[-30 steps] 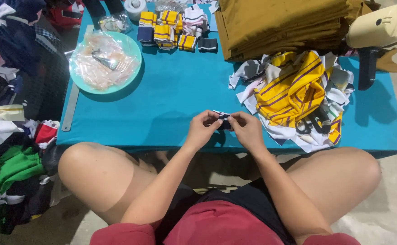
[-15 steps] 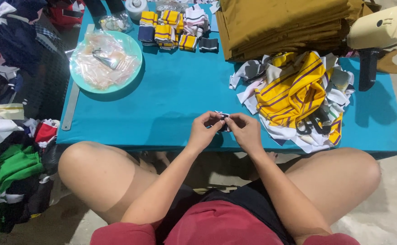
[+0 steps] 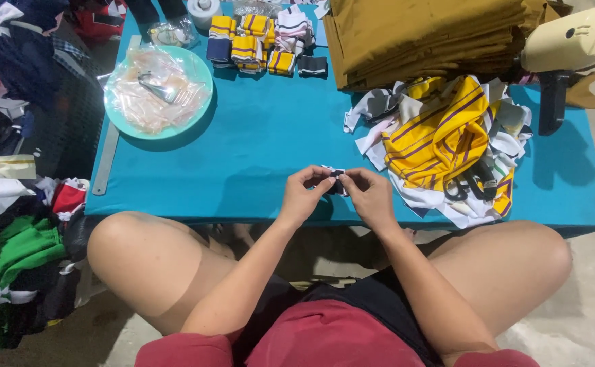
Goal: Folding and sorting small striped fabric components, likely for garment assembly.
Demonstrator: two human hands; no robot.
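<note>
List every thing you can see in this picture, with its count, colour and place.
table: one, teal, centre
small fabric piece: one, white and dark, pinched between both hands
round plate: one, light teal, far left of table, holding clear plastic bags
folded fabric pieces: several, yellow, navy, white, far edge
fabric pile: one, yellow-striped and white, right
scissors: one, black, on the pile
folded cloth stack: one, mustard, far right
ruler: one, grey, left edge
left hand: one, near edge
right hand: one, near edge
</note>
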